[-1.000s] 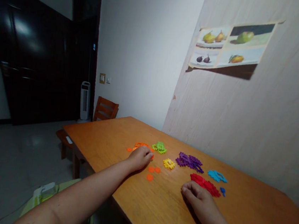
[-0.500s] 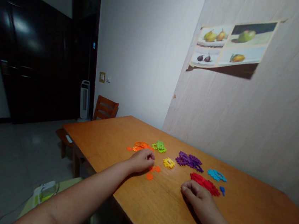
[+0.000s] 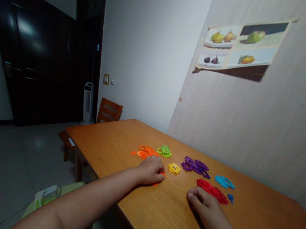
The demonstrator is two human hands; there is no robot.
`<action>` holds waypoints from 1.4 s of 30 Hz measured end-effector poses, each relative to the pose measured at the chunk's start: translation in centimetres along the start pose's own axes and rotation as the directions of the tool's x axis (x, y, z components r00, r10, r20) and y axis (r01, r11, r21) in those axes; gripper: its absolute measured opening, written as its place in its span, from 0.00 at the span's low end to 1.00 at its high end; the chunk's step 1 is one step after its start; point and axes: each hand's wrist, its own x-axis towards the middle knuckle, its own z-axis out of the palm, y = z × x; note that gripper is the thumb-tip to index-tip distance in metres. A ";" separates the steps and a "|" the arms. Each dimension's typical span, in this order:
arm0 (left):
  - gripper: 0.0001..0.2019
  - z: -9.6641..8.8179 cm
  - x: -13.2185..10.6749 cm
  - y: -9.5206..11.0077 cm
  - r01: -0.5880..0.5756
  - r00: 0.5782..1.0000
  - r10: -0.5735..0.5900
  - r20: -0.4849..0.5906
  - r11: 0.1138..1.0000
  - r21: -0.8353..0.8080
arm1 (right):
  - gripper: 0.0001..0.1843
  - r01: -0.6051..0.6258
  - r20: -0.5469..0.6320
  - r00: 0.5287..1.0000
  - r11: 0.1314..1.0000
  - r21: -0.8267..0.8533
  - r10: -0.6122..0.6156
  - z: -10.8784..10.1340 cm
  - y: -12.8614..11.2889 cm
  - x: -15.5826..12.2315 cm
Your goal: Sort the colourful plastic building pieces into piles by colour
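Colourful toothed plastic pieces lie sorted by colour on the wooden table [image 3: 159,206]. My left hand [image 3: 151,169] is low over the front left, fingertips and thumb closed around the edge of an orange toothed disc [image 3: 163,174]. More orange shows under that hand, mostly hidden. Just behind it lies the orange pile [image 3: 147,151]. My right hand [image 3: 205,202] rests on the table with fingers curled in, nothing visible in them, beside the red pile [image 3: 212,191]. Between the hands, farther back, is a small yellow cluster [image 3: 174,168].
Along the back sit green pieces [image 3: 164,151], a purple pile [image 3: 196,166], light blue pieces [image 3: 224,181] and a dark blue piece [image 3: 231,198]. A chair [image 3: 110,110] stands beyond the table's far end. Fruit pictures [image 3: 243,47] hang on the wall.
My left hand has shifted right and toward me onto the loose orange discs, its fingers now closing on one. My right hand stays in place. The view has turned slightly.
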 end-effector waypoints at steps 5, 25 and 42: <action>0.13 0.4 0.3 -0.2 -0.017 0.999 0.018 -0.039 1.000 0.017 | 0.17 -0.016 -0.001 1.000 1.000 -0.001 0.016 -0.1 -0.2 0.0; 0.08 -0.1 0.3 -4.1 0.207 0.933 -0.353 -0.072 0.690 -0.694 | 0.18 -0.003 0.017 1.000 1.000 -0.016 0.003 -0.3 0.0 -0.2; 0.10 -0.6 -0.8 -2.8 0.172 0.980 -0.123 0.153 0.916 -0.362 | 0.17 0.000 0.009 1.000 1.000 -0.004 0.000 -0.1 -0.1 -0.1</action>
